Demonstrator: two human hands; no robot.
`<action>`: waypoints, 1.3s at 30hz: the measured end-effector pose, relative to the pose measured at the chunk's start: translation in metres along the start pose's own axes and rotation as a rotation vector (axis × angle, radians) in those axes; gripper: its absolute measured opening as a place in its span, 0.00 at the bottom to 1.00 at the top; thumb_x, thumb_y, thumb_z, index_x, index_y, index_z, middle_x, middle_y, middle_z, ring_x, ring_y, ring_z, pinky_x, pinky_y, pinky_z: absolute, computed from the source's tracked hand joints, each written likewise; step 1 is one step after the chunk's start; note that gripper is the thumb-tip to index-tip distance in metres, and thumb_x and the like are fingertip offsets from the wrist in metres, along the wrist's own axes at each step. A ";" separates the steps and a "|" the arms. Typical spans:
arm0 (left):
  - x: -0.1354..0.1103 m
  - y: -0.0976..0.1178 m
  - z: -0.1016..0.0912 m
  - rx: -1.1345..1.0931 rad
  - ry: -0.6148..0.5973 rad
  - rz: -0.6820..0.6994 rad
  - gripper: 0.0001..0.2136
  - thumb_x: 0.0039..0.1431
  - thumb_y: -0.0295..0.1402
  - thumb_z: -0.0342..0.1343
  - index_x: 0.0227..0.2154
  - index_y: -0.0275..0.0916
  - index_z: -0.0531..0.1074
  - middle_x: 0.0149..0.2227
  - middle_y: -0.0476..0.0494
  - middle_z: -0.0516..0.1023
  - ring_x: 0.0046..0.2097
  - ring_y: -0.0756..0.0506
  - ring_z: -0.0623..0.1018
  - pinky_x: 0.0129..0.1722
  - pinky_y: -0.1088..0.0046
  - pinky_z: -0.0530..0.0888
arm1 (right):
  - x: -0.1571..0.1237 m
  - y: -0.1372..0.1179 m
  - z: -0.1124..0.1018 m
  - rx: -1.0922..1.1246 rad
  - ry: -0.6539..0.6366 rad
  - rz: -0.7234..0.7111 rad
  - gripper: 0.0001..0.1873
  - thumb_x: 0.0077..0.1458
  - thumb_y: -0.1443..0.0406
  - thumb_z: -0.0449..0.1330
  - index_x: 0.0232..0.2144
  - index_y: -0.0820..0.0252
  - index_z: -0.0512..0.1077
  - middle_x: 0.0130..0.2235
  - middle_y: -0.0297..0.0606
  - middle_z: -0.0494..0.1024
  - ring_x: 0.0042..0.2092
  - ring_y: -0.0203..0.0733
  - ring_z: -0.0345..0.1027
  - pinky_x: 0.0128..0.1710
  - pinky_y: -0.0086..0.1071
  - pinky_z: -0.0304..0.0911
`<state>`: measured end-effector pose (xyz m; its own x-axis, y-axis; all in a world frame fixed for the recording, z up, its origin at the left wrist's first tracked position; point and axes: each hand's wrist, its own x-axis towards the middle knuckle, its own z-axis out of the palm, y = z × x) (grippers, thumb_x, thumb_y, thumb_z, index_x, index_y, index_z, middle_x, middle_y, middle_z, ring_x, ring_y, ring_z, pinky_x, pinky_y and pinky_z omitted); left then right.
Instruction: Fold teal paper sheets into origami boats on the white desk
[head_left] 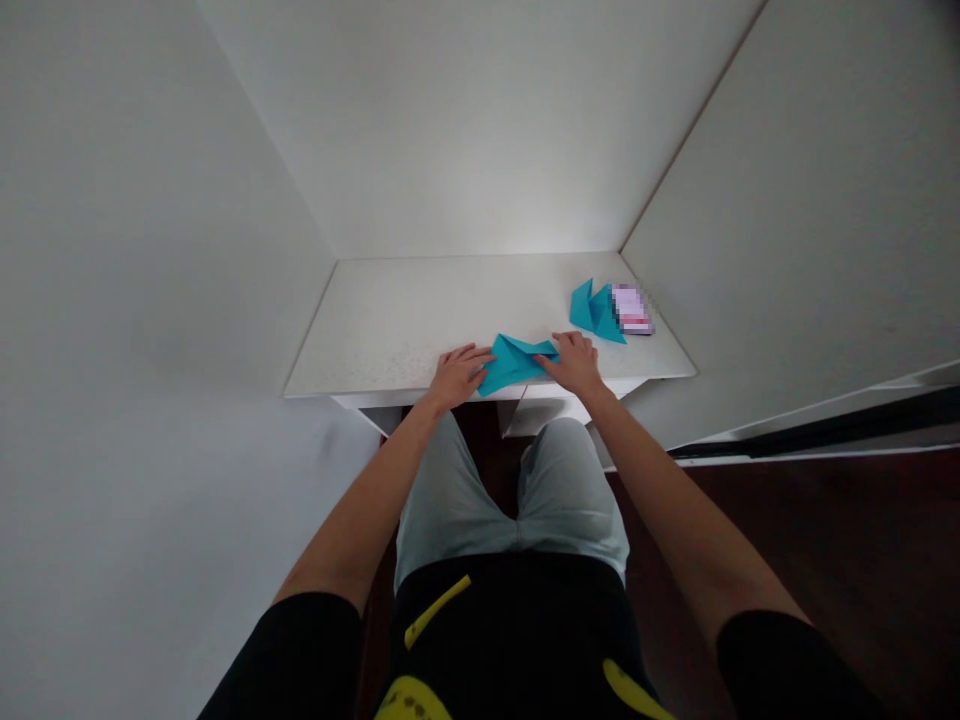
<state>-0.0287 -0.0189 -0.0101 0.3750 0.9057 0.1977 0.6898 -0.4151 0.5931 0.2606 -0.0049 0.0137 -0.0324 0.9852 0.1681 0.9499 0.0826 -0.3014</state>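
A sheet of blue folded paper (511, 362) lies at the front edge of the white desk (390, 310), between my two hands. My left hand (459, 374) is at its left end, with fingers stretched out and the tips touching the paper. At the right end, my right hand (574, 362) grips the paper, its thumb on the near side and the fingers bent over the far side. A flap stands slightly raised along the paper's upper right part.
Farther right on the desk sits a second folded blue paper piece (592, 310), touching a pinkish, blurred-out rectangular item (631, 308). White walls enclose the desk on the left, back and right. A drawer (544, 408) is below the desktop, above my knees.
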 end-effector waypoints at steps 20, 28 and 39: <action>-0.002 0.003 -0.002 0.063 -0.060 -0.010 0.20 0.73 0.36 0.54 0.63 0.62 0.77 0.71 0.53 0.73 0.75 0.34 0.63 0.71 0.44 0.57 | 0.032 0.011 0.011 0.070 -0.177 0.138 0.34 0.54 0.50 0.73 0.58 0.59 0.77 0.62 0.56 0.71 0.63 0.66 0.69 0.62 0.58 0.68; -0.001 0.004 -0.003 0.060 -0.058 -0.010 0.20 0.70 0.39 0.60 0.62 0.61 0.77 0.71 0.52 0.73 0.74 0.33 0.64 0.72 0.44 0.57 | 0.043 0.021 0.019 0.094 -0.124 0.062 0.33 0.49 0.50 0.77 0.51 0.63 0.80 0.58 0.56 0.71 0.59 0.61 0.72 0.62 0.53 0.70; -0.002 0.005 -0.002 0.065 -0.051 -0.010 0.20 0.70 0.39 0.60 0.62 0.61 0.77 0.70 0.52 0.74 0.74 0.33 0.64 0.72 0.45 0.57 | 0.033 0.011 0.008 0.104 -0.166 0.056 0.33 0.56 0.52 0.73 0.58 0.58 0.72 0.48 0.45 0.82 0.48 0.55 0.77 0.50 0.46 0.71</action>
<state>-0.0267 -0.0223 -0.0061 0.3980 0.9049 0.1511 0.7320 -0.4125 0.5423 0.2673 0.0295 0.0086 -0.0390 0.9992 -0.0059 0.9149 0.0333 -0.4023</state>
